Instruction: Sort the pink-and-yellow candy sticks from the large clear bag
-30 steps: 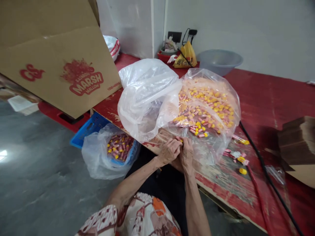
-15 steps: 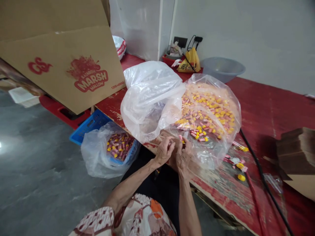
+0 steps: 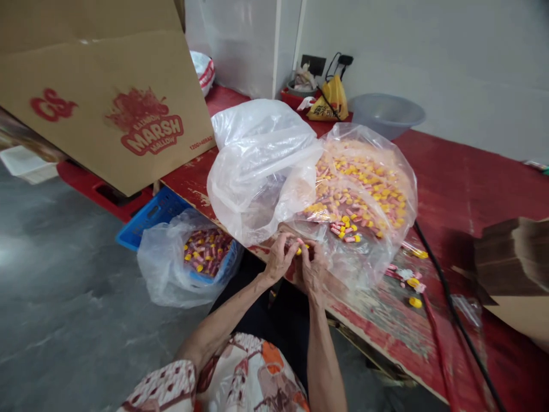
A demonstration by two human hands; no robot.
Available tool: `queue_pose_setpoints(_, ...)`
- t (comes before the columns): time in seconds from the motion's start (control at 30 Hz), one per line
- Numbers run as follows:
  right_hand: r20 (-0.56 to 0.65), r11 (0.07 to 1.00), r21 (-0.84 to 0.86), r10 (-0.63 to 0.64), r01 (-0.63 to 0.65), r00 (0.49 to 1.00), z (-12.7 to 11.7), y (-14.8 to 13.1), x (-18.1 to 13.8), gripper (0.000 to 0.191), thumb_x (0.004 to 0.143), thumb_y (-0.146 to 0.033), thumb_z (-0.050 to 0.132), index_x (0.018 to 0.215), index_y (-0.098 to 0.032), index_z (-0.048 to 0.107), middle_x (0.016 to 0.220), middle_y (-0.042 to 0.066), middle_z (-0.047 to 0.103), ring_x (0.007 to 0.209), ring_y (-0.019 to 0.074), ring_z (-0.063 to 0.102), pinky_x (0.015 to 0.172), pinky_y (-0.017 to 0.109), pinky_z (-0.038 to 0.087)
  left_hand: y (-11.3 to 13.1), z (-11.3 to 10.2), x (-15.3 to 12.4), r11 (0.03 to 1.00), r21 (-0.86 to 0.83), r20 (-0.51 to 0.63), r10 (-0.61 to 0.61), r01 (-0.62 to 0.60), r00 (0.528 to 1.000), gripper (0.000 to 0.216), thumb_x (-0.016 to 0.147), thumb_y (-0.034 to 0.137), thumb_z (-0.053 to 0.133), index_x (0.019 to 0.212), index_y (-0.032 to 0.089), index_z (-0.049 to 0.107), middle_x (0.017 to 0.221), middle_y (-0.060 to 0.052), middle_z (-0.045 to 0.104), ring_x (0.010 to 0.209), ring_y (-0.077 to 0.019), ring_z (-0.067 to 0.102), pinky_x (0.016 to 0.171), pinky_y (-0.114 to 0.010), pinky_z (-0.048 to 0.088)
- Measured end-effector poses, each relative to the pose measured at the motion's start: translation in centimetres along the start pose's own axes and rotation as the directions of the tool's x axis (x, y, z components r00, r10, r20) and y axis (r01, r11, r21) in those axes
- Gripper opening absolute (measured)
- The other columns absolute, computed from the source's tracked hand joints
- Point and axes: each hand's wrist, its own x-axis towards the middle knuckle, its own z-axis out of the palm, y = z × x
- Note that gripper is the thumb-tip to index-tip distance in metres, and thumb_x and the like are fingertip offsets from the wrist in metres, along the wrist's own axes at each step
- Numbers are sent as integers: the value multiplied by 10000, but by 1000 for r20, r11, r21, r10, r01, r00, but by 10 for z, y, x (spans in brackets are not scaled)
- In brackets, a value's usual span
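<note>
My left hand (image 3: 279, 258) and my right hand (image 3: 313, 268) meet at the near edge of the red table (image 3: 463, 183). Their fingertips pinch a small pink and yellow piece (image 3: 299, 246) between them. Just beyond them lies a big clear plastic bag (image 3: 364, 194) holding many pink and yellow pieces, its mouth facing my hands. A second, crumpled clear bag (image 3: 261, 166) rests against its left side. Below the table edge on the left, a blue crate (image 3: 148, 214) lined with a clear bag (image 3: 189, 260) holds more of the same pieces.
A large cardboard box (image 3: 107, 97) marked "Marsh Mallow" leans at the upper left. A grey basin (image 3: 386, 111) and a yellow bag (image 3: 328, 100) stand by the wall. A black cable (image 3: 450, 309) crosses the table; brown cardboard (image 3: 514, 263) lies at the right. A few loose pieces (image 3: 412, 283) lie near it.
My hands have drawn slightly left and closer to the table edge, still joined around the small piece. The camera view has shifted a little.
</note>
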Motion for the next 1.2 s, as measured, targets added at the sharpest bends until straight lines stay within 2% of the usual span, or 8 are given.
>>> queue_pose_setpoints(0.1, 13, 1000, 16, 1, -2, 1000, -1, -2, 0, 572, 1029, -732, 543, 1042, -202, 757, 993, 87, 800, 843, 227, 689, 843, 368, 558, -2, 1, 2, 993, -88, 7, -82, 83, 997, 292, 1087, 502, 641, 1072, 211, 654, 1012, -50, 764, 881, -181, 750, 828, -313, 625)
queue_pose_setpoints(0.23, -78, 999, 19, 31, -30, 996, -4, 1, -2, 510, 1079, -634, 474, 1156, -203, 736, 997, 73, 801, 741, 195, 648, 770, 336, 542, -2, -1, 2, 973, -174, -75, -168, 153, 983, 305, 1109, 515, 600, 1129, 215, 651, 1031, -50, 769, 838, -167, 756, 748, -281, 616)
queue_pose_setpoints(0.3, -66, 1000, 19, 14, -12, 998, -5, 3, -3, 497, 1080, -620, 455, 1149, -208, 724, 1010, 77, 801, 765, 203, 662, 781, 340, 549, -3, 0, 2, 986, -131, -65, -110, 101, 992, 285, 1117, 493, 584, 1135, 216, 649, 1049, -57, 764, 868, -170, 751, 782, -290, 623)
queue_pose_setpoints(0.47, -25, 1000, -6, -27, 27, 999, -1, 9, -2, 474, 1074, -622, 434, 1055, -234, 705, 1012, 89, 795, 917, 247, 713, 853, 371, 569, -5, 5, 1, 997, 33, 134, 66, -72, 989, 176, 1112, 382, 565, 1147, 231, 648, 1069, -58, 751, 907, -183, 729, 852, -325, 627)
queue_pose_setpoints(0.67, -177, 1000, -25, -14, 10, 984, -1, 10, -3, 457, 1097, -571, 411, 1167, -220, 695, 1135, 124, 811, 1015, 256, 742, 931, 389, 572, -5, 8, -6, 988, 75, 78, 126, -132, 989, 178, 1109, 294, 546, 1246, 220, 633, 1131, -80, 759, 938, -189, 746, 885, -334, 637)
queue_pose_setpoints(0.87, -96, 999, -41, -33, 29, 995, 1, 4, -3, 493, 1068, -643, 448, 1088, -224, 707, 1031, 107, 815, 904, 250, 744, 872, 383, 585, 3, 7, 0, 941, 134, 242, 274, -312, 931, 232, 1081, 189, 488, 1230, 223, 662, 1135, -90, 770, 1006, -206, 758, 918, -344, 645)
queue_pose_setpoints(1.03, -149, 999, 15, 43, -41, 988, 0, 3, -3, 524, 1073, -657, 470, 1166, -204, 716, 1050, 109, 837, 847, 238, 749, 826, 370, 591, 9, 8, 0, 915, 213, 193, 303, -341, 933, 207, 1120, 246, 500, 1198, 216, 690, 1103, -96, 760, 1034, -223, 752, 956, -365, 637)
queue_pose_setpoints(1.2, -151, 999, -32, 4, -9, 989, -1, 5, -2, 530, 1080, -646, 471, 1122, -201, 755, 1100, 128, 843, 920, 245, 755, 873, 376, 579, 2, 11, -2, 895, 244, 237, 318, -373, 918, 217, 1118, 221, 479, 1040, 230, 682, 1015, -80, 748, 997, -225, 744, 933, -376, 640)
